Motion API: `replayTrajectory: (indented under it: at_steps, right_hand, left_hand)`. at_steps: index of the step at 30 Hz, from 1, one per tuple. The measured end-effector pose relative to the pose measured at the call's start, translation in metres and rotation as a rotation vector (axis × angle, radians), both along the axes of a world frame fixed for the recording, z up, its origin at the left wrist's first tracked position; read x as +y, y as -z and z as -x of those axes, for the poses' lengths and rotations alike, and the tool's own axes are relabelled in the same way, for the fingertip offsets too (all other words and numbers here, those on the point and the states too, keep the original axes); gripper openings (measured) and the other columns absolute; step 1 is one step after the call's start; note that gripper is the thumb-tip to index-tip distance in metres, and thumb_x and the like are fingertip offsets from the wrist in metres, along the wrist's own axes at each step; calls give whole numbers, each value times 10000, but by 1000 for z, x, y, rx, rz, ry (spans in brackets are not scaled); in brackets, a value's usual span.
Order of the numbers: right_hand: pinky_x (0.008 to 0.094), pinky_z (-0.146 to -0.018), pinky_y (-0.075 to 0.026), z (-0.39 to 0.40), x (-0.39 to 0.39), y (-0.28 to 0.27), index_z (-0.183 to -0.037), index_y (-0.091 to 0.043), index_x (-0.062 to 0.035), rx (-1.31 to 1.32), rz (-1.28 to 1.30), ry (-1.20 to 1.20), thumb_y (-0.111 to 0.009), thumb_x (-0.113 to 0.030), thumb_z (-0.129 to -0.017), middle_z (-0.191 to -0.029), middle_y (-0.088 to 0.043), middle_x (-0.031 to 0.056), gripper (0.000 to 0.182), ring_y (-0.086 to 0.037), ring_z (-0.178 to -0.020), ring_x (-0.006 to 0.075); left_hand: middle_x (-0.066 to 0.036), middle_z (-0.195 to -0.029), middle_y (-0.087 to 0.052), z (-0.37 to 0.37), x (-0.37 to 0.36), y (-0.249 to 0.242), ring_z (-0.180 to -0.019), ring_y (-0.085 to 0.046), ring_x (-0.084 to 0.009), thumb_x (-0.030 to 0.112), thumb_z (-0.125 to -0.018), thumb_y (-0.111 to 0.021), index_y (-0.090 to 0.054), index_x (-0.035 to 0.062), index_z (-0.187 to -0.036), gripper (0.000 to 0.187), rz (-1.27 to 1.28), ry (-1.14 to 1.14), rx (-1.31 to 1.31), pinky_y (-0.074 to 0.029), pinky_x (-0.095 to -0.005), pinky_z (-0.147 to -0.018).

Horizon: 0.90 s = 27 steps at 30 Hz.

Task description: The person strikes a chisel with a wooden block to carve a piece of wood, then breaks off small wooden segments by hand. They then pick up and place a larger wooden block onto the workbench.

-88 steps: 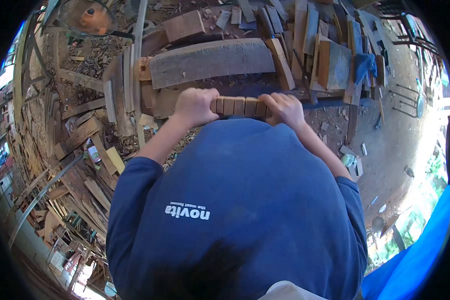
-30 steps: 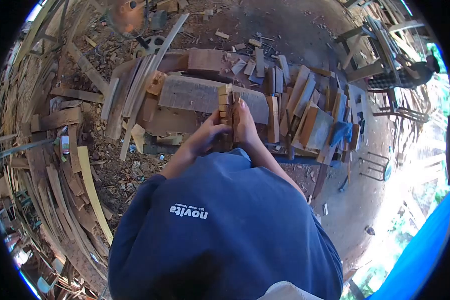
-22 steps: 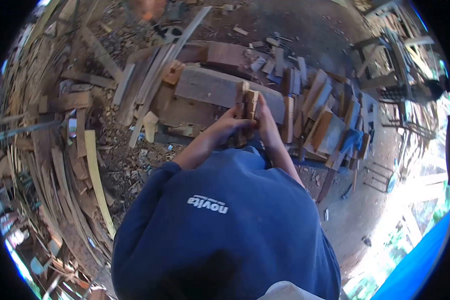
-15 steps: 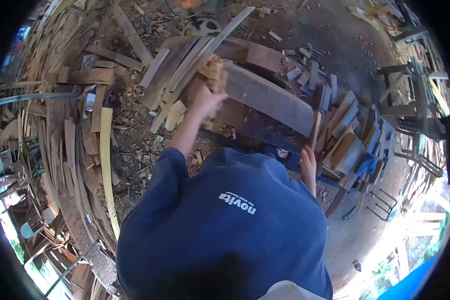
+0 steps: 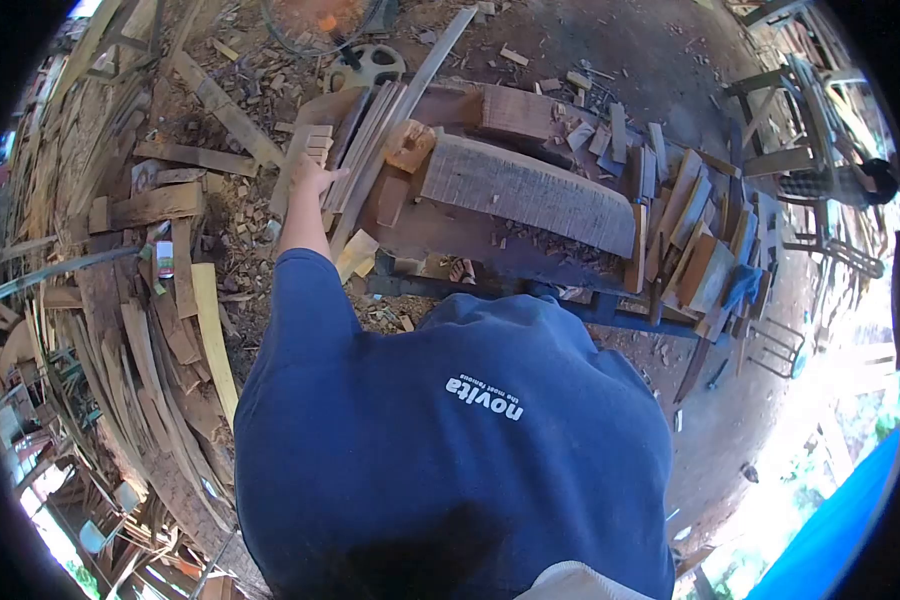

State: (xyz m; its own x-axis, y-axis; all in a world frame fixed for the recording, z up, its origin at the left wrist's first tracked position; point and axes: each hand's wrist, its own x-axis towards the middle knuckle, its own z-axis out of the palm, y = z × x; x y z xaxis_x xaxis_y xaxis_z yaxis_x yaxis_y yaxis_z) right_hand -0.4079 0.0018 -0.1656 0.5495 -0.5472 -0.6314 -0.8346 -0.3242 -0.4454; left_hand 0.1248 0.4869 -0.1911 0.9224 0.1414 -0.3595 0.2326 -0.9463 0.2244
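Observation:
My left hand (image 5: 313,180) reaches out over the left end of the workbench. Its fingers are closed on a few small pale wood blocks (image 5: 318,142), held above a short board (image 5: 288,185). Just right of it, several long wood strips (image 5: 370,140) lie side by side. Beyond those, an orange-brown wood block (image 5: 410,146) stands by the end of a broad, rough curved plank (image 5: 530,190). My right hand is out of sight, hidden by my blue shirt (image 5: 460,450) or outside the view.
Many cut boards (image 5: 700,270) are stacked at the bench's right end, with a blue cloth (image 5: 742,288) on them. Long planks (image 5: 160,350) pile up at the left. A spoked wheel (image 5: 375,68) is behind the bench. A person (image 5: 830,185) is at the far right.
My left hand has moved left from beside the orange-brown block, carrying small wood blocks over the left boards. My right hand, earlier at the bench's right front edge, has dropped out of view.

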Motion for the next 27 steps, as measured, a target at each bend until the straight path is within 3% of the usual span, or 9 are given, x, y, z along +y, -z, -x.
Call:
replayTrajectory:
  at_steps: [2,9,10,11,12,14,18,23,27]
  right_hand:
    - [405,-963,-464,-9,4,7,-1203,-623,-26,34,-29,-39,-599,-287,-903,-1195,-649,199,399,-604,-1153,329]
    - [410,-952,-471,52,7,21,-1175,-641,-32,177,-84,81,-595,-296,-900,-1171,-661,200,384,-611,-1142,330]
    - [411,-950,-472,75,1,19,-1171,-644,-33,195,-81,129,-595,-298,-900,-1168,-663,200,383,-612,-1140,330]
    - [411,-948,-473,93,-5,20,-1167,-646,-34,209,-81,171,-594,-299,-899,-1164,-664,200,381,-613,-1138,330]
    - [412,-947,-474,158,-26,88,-1163,-649,-35,222,-86,207,-593,-301,-899,-1161,-666,200,379,-614,-1137,330]
    - [356,-901,-495,122,-44,53,-1211,-615,-8,44,16,176,-588,-254,-921,-1090,-685,160,382,-645,-1022,238]
    - [378,-892,-501,89,-70,30,-1156,-651,-23,-101,98,459,-601,-260,-893,-1069,-698,165,358,-657,-1024,279]
    - [328,-806,-515,65,-149,-19,-1111,-629,-2,-405,548,644,-652,-165,-884,-983,-696,111,281,-664,-872,238]
    - [331,-744,-511,28,-233,-28,-1152,-587,-29,-622,-57,1445,-683,-219,-880,-978,-649,65,346,-627,-834,259]
  left_hand:
    - [-231,-1500,-354,3,0,4,-1381,-357,-391,597,-558,-864,-227,11,-1476,1261,-44,-24,-8,-310,-467,-1138]
    - [-225,-1603,-77,7,-2,-9,-1484,-105,-338,582,-575,-868,-11,13,-1540,1410,102,134,101,-129,-423,-1210]
    - [-215,-1609,-51,22,-18,-42,-1485,-82,-344,559,-606,-864,22,16,-1538,1396,182,94,74,-111,-412,-1210]
    - [-219,-1609,-24,-8,22,29,-1482,-97,-345,549,-659,-839,26,10,-1536,1345,629,187,317,-125,-397,-1205]
    - [-224,-1607,-36,7,11,21,-1480,-94,-366,558,-778,-741,-3,8,-1537,1193,187,193,-2,-129,-445,-1197]
    - [-258,-1591,-51,57,-42,-32,-1472,-96,-402,546,-877,-630,-21,6,-1534,1046,-314,52,-226,-138,-558,-1165]
    - [-276,-1549,-141,142,-81,-4,-1459,-94,-425,451,-944,-551,-142,8,-1507,824,-298,-14,-512,-153,-646,-1110]
    - [-270,-1517,-217,290,-191,-8,-1415,-232,-406,278,-937,-560,-246,22,-1462,664,237,650,-517,-207,-544,-1120]
    - [-263,-1511,-223,273,-226,-19,-1397,-254,-413,237,-921,-587,-259,38,-1452,656,196,1110,-659,-239,-550,-1088]
